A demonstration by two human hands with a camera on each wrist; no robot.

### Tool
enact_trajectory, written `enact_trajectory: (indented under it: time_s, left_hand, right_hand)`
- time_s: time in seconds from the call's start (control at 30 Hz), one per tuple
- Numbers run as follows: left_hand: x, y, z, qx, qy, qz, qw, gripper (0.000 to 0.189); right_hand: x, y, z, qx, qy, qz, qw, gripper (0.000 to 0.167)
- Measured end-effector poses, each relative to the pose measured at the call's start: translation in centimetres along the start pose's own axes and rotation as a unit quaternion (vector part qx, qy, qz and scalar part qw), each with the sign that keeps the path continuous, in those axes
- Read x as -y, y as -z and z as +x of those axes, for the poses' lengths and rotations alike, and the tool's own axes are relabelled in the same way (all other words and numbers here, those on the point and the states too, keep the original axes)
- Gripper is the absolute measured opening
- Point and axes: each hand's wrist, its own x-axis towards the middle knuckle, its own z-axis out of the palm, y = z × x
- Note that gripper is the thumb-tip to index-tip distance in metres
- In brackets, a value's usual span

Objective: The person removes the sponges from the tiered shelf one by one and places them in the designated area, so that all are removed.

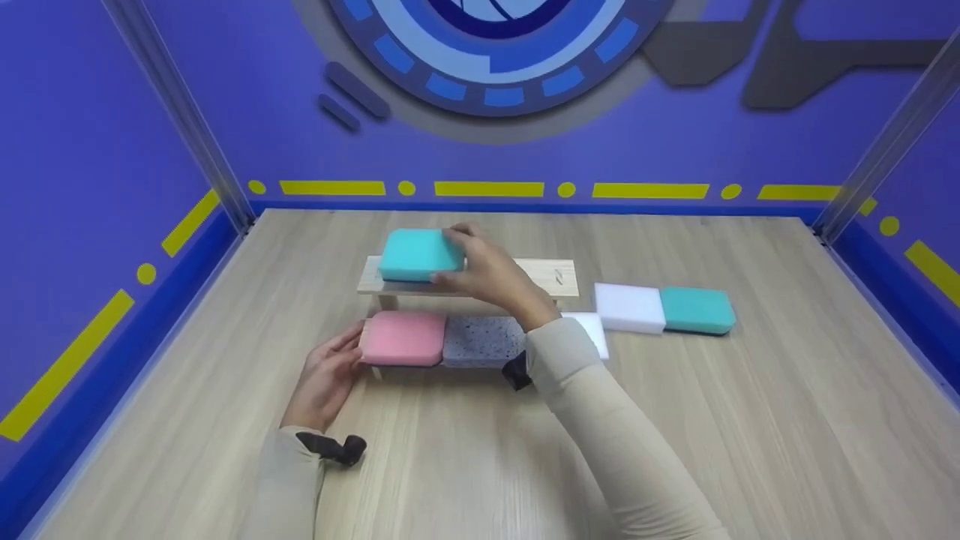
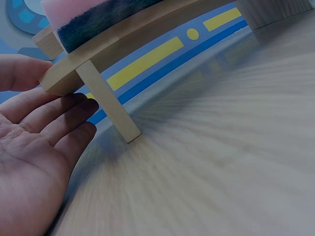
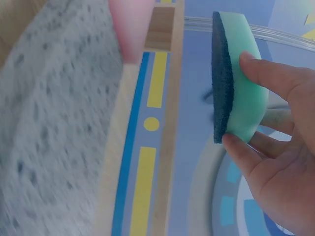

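Note:
My right hand (image 1: pixel 491 270) holds a turquoise sponge (image 1: pixel 420 251) with a dark scouring side by its right end, over the left part of the upper plank (image 1: pixel 544 274) of a two-step wooden stand. In the right wrist view, fingers and thumb span the sponge (image 3: pixel 246 83), dark side toward the plank, with a gap between. My left hand (image 1: pixel 326 375) grips the left end of the lower plank (image 2: pixel 69 73), one digit at its edge and the other fingers beneath. On that plank lie a pink sponge (image 1: pixel 405 337) and a grey speckled sponge (image 1: pixel 484 341), side by side.
Right of the grey sponge, a white sponge (image 1: pixel 591 334) is partly hidden by the right sleeve. Farther right, another white sponge (image 1: pixel 630 307) and a green sponge (image 1: pixel 699 310) lie touching on the wooden table (image 1: pixel 787 420). Blue walls (image 1: pixel 712 150) enclose the table's back and sides.

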Motion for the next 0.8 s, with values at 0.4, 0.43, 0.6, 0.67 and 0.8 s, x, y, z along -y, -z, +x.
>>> enact_trajectory:
  time_s: [0.4,0.43,0.6,0.67,0.8]
  left_hand:
    - [-0.3,-0.1,0.1,-0.008,0.006,-0.001,0.9999,0.054]
    - [-0.3,-0.1,0.2,-0.010,0.007,-0.003,0.9999,0.054]
    - [-0.4,-0.2,0.1,-0.012,0.009,-0.002,0.9999,0.054]
    - [-0.3,-0.2,0.0,-0.013,0.011,-0.002,0.9999,0.054]
    - [-0.2,-0.1,0.0,-0.011,0.011,0.001,0.9999,0.054]
  right_hand:
    - [-1.7,4.0,-1.6,-0.006,0.038,-0.009,0.9992,0.072]
    - [-1.9,4.2,-1.7,-0.007,0.039,-0.005,0.9992,0.072]
    - [-2.8,5.3,-2.6,-0.011,0.036,-0.010,0.9992,0.073]
    - [-3.2,5.9,-3.1,-0.015,0.035,-0.018,0.9991,0.073]
    - [-3.9,7.1,-4.1,-0.020,0.032,-0.030,0.9988,0.072]
